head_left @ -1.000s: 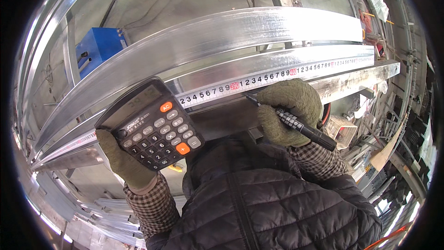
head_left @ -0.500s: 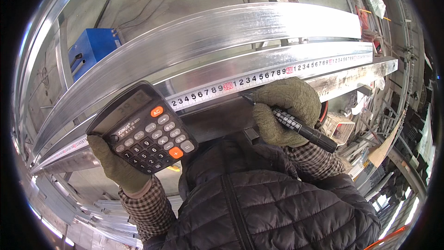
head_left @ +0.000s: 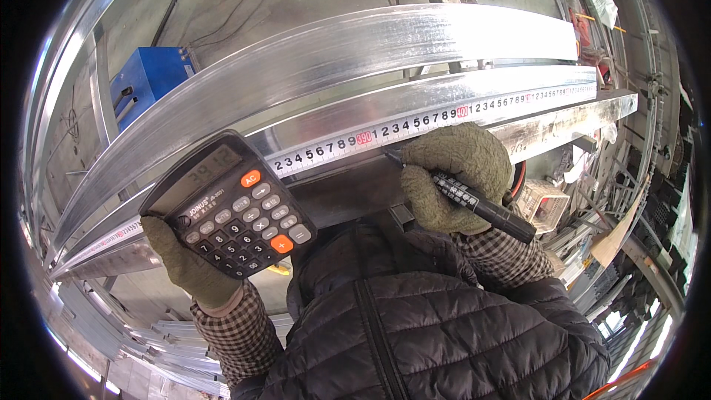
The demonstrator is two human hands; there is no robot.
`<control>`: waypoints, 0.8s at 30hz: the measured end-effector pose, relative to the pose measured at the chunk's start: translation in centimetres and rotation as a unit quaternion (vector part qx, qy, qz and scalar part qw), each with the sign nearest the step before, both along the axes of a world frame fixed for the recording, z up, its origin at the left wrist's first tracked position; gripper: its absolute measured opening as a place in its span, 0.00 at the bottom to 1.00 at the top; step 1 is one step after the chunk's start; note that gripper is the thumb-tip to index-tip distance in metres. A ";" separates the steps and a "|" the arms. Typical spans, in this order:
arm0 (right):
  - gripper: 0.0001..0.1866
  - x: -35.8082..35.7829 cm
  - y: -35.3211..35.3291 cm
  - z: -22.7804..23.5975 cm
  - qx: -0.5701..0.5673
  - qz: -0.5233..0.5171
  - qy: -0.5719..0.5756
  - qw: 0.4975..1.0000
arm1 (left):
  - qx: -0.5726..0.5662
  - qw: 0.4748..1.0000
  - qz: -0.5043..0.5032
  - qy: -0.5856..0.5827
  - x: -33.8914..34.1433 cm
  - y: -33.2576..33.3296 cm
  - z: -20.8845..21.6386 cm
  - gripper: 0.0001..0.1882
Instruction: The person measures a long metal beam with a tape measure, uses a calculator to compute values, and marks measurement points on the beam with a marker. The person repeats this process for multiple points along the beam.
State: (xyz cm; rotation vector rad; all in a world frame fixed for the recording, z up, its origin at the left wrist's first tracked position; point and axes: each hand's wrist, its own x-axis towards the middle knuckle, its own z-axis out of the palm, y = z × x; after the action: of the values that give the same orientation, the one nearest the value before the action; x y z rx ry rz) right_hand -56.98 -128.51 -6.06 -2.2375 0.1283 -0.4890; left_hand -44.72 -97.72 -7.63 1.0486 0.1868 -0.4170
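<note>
In an olive glove, my left hand (head_left: 191, 270) grips a black calculator (head_left: 241, 233) by its lower left edge, keys and display facing up. My gloved right hand (head_left: 455, 178) is closed round a thick black marker (head_left: 492, 215). The marker's tip points left and sits close to the lower edge of a white tape measure (head_left: 407, 127). That tape runs stretched along a shiny metal profile (head_left: 318, 120). Whether the tip touches the metal I cannot tell. A second, broader metal profile (head_left: 311, 59) lies beyond it.
A blue box-shaped machine (head_left: 152, 85) stands on the floor at the far left. Cables (head_left: 237, 18) trail over the floor behind the profiles. To the right are a plastic crate (head_left: 544, 204) and stacked metal pieces. More long profiles (head_left: 178, 344) lie at the lower left.
My right hand and the marker have shifted very slightly left. The calculator stays almost where it was, its display digits now clearer.
</note>
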 end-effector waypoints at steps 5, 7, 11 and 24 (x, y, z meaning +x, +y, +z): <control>0.11 -0.1 0.1 0.1 -0.026 -0.004 0.017 1.000 | -0.012 1.000 -0.014 -0.007 0.2 -0.1 0.0 0.33; 0.11 -0.1 0.2 0.1 -0.027 -0.005 0.028 0.999 | 0.004 1.000 0.003 -0.004 0.2 -0.2 0.0 0.33; 0.11 -0.1 0.1 0.0 -0.012 -0.001 0.020 1.000 | 0.007 1.000 0.012 -0.002 0.1 -0.5 0.3 0.32; 0.10 -0.8 0.2 0.0 0.105 -0.039 0.010 0.994 | 0.033 0.999 0.021 0.004 0.1 -1.3 1.1 0.31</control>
State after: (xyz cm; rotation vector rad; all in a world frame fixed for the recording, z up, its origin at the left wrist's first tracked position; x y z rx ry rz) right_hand -57.75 -128.36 -6.04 -2.0380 0.2658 -0.4727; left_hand -44.65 -99.03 -6.55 1.1065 0.2309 -0.3791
